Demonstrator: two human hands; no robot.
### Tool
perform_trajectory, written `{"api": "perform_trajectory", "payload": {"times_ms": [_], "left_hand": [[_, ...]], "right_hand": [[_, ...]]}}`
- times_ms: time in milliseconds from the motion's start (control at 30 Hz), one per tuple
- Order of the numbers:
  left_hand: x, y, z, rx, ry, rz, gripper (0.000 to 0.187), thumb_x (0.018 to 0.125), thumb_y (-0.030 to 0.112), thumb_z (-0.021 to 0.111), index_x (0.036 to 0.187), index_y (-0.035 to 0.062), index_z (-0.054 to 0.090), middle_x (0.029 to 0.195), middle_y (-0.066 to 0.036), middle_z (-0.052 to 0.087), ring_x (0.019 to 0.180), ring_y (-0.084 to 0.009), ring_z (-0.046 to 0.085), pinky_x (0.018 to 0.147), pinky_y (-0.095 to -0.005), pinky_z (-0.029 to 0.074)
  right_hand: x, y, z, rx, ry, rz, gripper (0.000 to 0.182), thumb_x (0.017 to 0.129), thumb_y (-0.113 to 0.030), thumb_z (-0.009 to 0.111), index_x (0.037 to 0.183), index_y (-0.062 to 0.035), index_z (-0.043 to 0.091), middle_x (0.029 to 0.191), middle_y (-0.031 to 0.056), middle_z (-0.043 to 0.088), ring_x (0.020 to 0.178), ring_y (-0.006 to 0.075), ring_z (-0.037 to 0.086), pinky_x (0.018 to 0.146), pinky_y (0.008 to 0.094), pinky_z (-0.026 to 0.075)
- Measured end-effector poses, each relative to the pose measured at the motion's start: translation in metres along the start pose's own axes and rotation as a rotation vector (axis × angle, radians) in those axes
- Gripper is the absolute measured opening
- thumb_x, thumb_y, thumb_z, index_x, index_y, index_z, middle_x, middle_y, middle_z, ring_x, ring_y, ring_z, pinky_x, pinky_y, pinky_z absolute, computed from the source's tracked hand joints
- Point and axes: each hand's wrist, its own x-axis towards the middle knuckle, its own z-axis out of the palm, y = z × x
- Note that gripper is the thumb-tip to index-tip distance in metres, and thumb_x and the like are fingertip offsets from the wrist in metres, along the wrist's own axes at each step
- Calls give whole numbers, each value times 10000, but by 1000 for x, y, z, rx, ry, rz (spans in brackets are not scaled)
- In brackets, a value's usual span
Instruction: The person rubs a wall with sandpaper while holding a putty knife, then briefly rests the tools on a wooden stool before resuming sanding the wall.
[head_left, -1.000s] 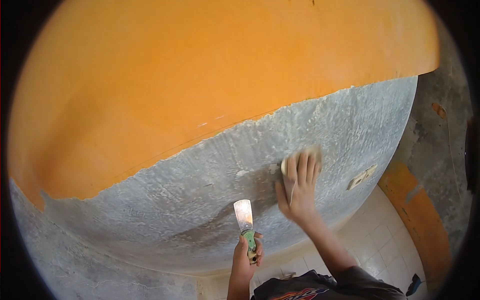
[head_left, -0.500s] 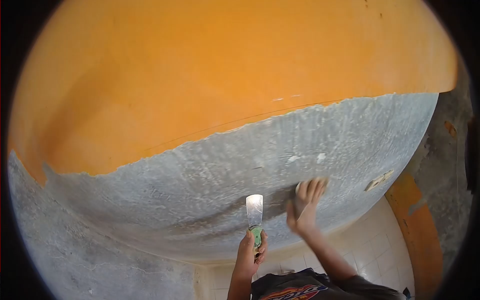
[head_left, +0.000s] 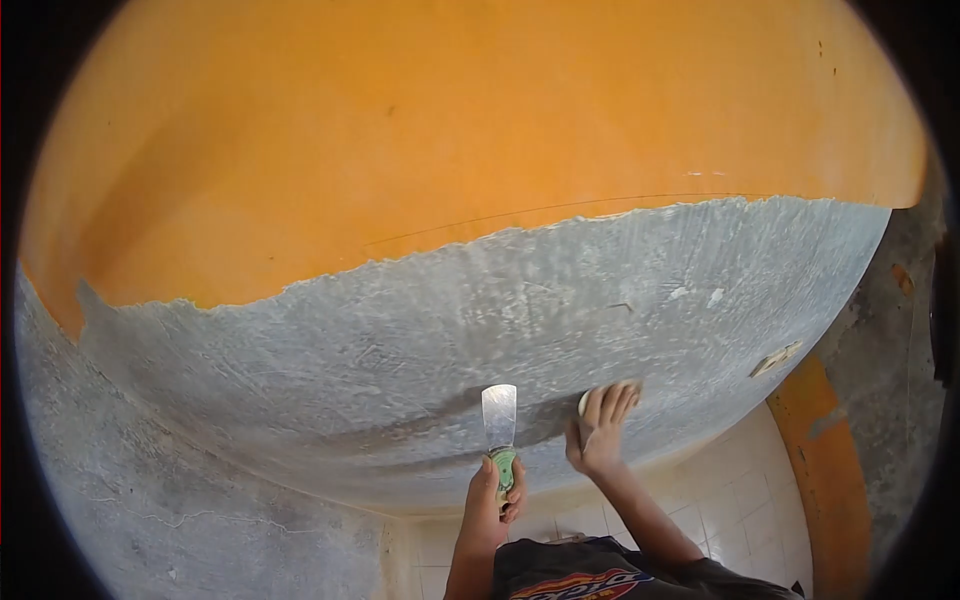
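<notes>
In my left hand [head_left: 490,495] is a putty knife [head_left: 500,418], gripped by its green handle with the broad metal blade pointing up. The blade stands in front of the bare grey lower part of the wall [head_left: 420,345]; whether it touches is hard to tell. My right hand [head_left: 602,430] presses against the same grey surface, fingers curved over a pale-edged piece that looks like sandpaper [head_left: 583,403]. Most of that piece is hidden under the palm and fingers.
Orange paint [head_left: 480,120] covers the upper wall, ending in a ragged edge above the grey. A wall socket [head_left: 776,358] sits to the right. Below lies a white tiled floor [head_left: 735,505]. A grey side wall [head_left: 190,510] with a crack meets this one at the left.
The view has shifted, so the wall's marks and socket appear farther right. My right hand has slid slightly down and left relative to the wall. The putty knife stays upright in my left hand.
</notes>
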Motion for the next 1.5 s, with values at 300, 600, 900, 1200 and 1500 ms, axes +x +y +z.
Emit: {"api": "perform_trajectory", "payload": {"times_ms": [300, 600, 900, 1200, 1500], "left_hand": [[-11, 19, -33, -46, 14, 16, 494, 947, 532, 376, 954, 56, 511, 585, 18, 394, 409, -71, 319, 384, -216, 244], [-21, 18, -63, -80, 4, -3, 518, 939, 541, 392, 968, 36, 505, 588, 13, 394, 405, -64, 300, 381, -210, 231], [-19, 21, -73, -64, 27, -32, 550, 934, 542, 401, 981, 2, 494, 589, 11, 399, 399, -63, 295, 373, -211, 230], [-15, 28, -80, -49, -34, -25, 551, 926, 547, 417, 985, 5, 500, 594, 9, 396, 412, -66, 305, 376, -215, 229], [-16, 26, -81, -67, -36, -39, 542, 925, 542, 428, 987, 10, 509, 603, 6, 406, 422, -71, 325, 390, -216, 244]], "right_hand": [[96, -81, -57, -101, 122, -131, 634, 826, -244, 594, 1358, 16, 368, 1403, 355, 233, 1280, 597, 160, 994, 705, 108], [44, -87, -5, -65, -4, -125, 708, 802, -203, 603, 1362, 87, 282, 1370, 437, 181, 1268, 647, 89, 989, 725, 65], [-3, -75, 48, -137, -75, -73, 701, 720, -271, 635, 1291, 47, 381, 1308, 390, 281, 1215, 630, 161, 931, 744, 107], [116, -125, -38, -170, 170, -188, 744, 822, -252, 581, 1381, 84, 223, 1395, 443, 111, 1278, 652, 12, 973, 737, 9], [13, -86, 33, -90, -48, 52, 599, 748, -266, 570, 1204, 85, 405, 1331, 411, 240, 1236, 647, 157, 986, 722, 103]]}}
